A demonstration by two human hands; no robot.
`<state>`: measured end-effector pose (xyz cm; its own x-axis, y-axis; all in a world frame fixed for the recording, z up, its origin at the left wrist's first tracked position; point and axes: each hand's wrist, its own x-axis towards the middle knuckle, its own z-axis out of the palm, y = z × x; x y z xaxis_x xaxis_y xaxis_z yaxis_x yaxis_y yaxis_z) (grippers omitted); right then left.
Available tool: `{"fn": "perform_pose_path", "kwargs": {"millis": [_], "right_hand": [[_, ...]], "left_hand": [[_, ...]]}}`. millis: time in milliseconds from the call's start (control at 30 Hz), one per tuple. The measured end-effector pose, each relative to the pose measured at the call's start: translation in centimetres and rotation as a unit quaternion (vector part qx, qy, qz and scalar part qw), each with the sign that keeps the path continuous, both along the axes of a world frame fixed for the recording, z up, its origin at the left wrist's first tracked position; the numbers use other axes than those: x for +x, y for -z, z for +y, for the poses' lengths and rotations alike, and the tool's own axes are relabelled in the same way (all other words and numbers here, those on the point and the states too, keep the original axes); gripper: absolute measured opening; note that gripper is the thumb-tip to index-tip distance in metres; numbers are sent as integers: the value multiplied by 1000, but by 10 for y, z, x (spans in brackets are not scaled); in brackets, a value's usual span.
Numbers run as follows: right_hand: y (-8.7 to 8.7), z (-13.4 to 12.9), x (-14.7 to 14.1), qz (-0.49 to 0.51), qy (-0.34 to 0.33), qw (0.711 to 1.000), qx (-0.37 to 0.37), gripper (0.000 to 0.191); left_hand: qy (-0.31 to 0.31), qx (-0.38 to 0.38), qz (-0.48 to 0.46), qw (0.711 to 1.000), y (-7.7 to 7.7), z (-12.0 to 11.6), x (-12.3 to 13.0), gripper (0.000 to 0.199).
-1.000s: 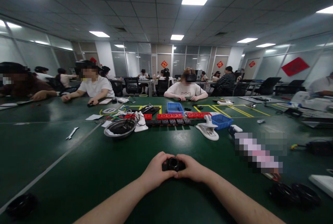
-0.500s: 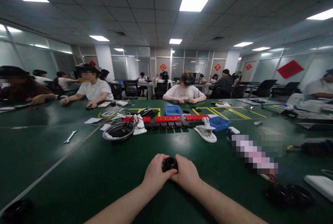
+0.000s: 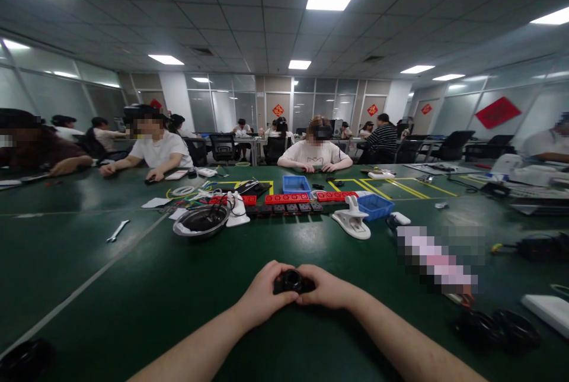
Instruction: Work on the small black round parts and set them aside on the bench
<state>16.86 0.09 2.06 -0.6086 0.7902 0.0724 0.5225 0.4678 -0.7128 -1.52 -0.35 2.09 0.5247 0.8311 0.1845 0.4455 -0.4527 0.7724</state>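
Note:
A black round part with a hole in its top [image 3: 293,278] stands on the green table in front of me; its exact kind I cannot make out. Around its left side curl the fingers of my left hand [image 3: 268,292], with the thumb across the near side. From the right, my right hand [image 3: 328,287] grips the same part, its thumb tip close to the left one. Both hands hide much of the part's sides.
Ahead lie a metal bowl [image 3: 201,221], a white clamp [image 3: 352,219], a blue tray [image 3: 376,206] and red strips [image 3: 287,198]. At left is a wrench [image 3: 118,231]. Black rings [image 3: 515,330] lie near right, another black part [image 3: 27,359] near left. A co-worker [image 3: 315,151] sits opposite.
My right hand has shifted slightly right and its thumb has drawn back, so more of the black part shows. The left hand keeps its hold. The view has tilted down a little.

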Motion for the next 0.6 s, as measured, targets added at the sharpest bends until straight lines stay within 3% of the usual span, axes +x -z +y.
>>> {"fn": "perform_pose_path", "kwargs": {"millis": [600], "right_hand": [[3,2,1,16,13,999,-38,28]], "left_hand": [[0,-13,1,1000,-2,-1,0,37]]}}
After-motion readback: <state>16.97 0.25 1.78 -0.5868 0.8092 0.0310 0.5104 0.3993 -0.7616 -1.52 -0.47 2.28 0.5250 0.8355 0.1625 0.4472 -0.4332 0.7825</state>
